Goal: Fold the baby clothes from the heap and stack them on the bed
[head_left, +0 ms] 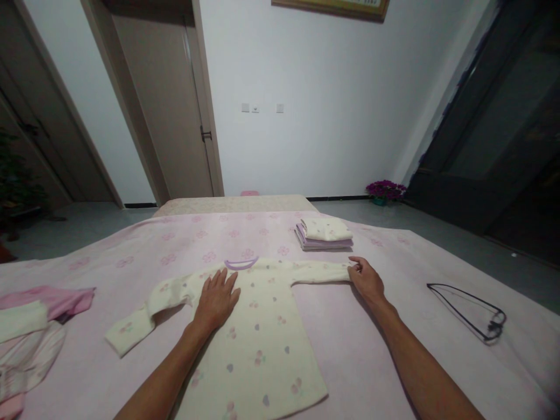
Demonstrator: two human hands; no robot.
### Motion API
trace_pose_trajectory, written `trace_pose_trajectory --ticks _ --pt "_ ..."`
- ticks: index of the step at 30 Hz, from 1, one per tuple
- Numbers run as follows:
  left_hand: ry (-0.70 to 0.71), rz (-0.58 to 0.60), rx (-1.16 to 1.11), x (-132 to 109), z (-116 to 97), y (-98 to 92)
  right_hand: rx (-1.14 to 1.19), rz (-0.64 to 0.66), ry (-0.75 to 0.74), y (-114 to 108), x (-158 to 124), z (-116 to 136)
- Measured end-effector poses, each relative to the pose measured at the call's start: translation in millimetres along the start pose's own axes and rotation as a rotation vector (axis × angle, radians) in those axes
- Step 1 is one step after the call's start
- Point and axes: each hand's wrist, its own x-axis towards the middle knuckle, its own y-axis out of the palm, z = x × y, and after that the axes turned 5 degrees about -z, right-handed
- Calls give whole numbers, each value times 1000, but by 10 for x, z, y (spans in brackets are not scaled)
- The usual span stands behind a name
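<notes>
A cream long-sleeved child's top (262, 332) with small printed flowers and a lilac neckband lies spread flat on the pink bedsheet (385, 350). My left hand (216, 300) rests flat on its chest near the left shoulder, fingers stretched out. My right hand (366, 279) pinches the cuff of the top's right sleeve (321, 272), which lies straight out to the side. The left sleeve (140, 318) bends down toward the near left.
A stack of folded clothes (324, 233), cream on lilac, sits further up the bed. Loose pink and cream garments (30, 332) lie at the left edge. A black wire hanger (470, 309) lies to the right. Doors, a wall and a potted plant stand beyond.
</notes>
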Motion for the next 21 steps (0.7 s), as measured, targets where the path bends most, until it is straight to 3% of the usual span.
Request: trace_pose_trajectory --ticks 4,7,9,11,16,18,21 --pt "1 -2 -3 3 5 11 -108 65 -46 -50 -12 -76" --pt "-4 7 1 8 2 13 -211 -41 -156 -72 -21 28" --pt "-3 10 6 9 -2 9 -218 -102 -278 -31 -71 236" --pt "-3 10 8 8 -4 4 -163 -30 -417 85 -191 535" --pt "-3 3 -14 2 15 12 -54 313 -734 535 -694 1272" --pt "0 3 -28 -1 25 15 -86 421 -741 638 -818 1397" --pt "-2 -1 -44 -7 30 10 -184 495 -654 642 -800 1329"
